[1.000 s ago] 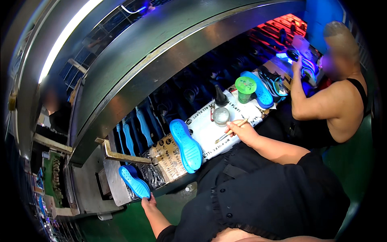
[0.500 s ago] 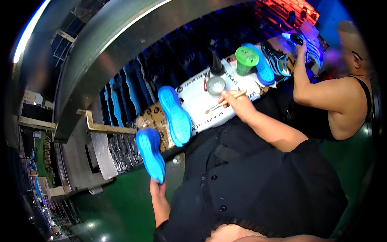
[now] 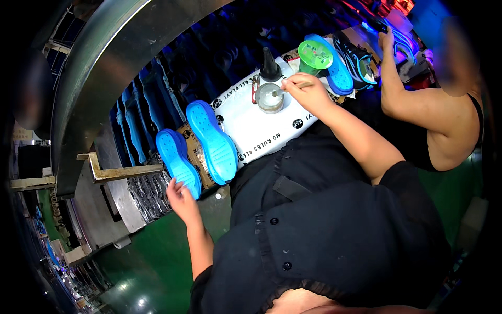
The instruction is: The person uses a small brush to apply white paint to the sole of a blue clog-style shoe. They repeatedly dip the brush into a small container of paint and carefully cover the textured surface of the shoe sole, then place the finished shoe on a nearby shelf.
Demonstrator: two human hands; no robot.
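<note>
My right hand [image 3: 308,94] pinches a wooden-handled brush [image 3: 299,85], whose bristle end dips into a small clear jar [image 3: 270,104] holding whitish stuff. The jar stands on a white printed sheet [image 3: 261,128]. At the left, a blue shoe sole [image 3: 178,159] lies with its tread-free, dimpled side up. My left hand [image 3: 183,201] is beside this sole's near end, fingers apart and gripping nothing. A second blue sole [image 3: 212,141] rests alongside it, between it and the white sheet.
Behind the jar stands a black cone-topped bottle [image 3: 270,65], with a green-lidded cup [image 3: 315,56] to its right. Another blue sole [image 3: 334,68] and a black shoe [image 3: 354,60] follow. A co-worker [image 3: 418,110] handles a shoe at right. A metal bracket [image 3: 125,171] juts in at left.
My left hand has set the sole down beside the other one and let go. My right hand has brought the brush from over the sheet into the jar.
</note>
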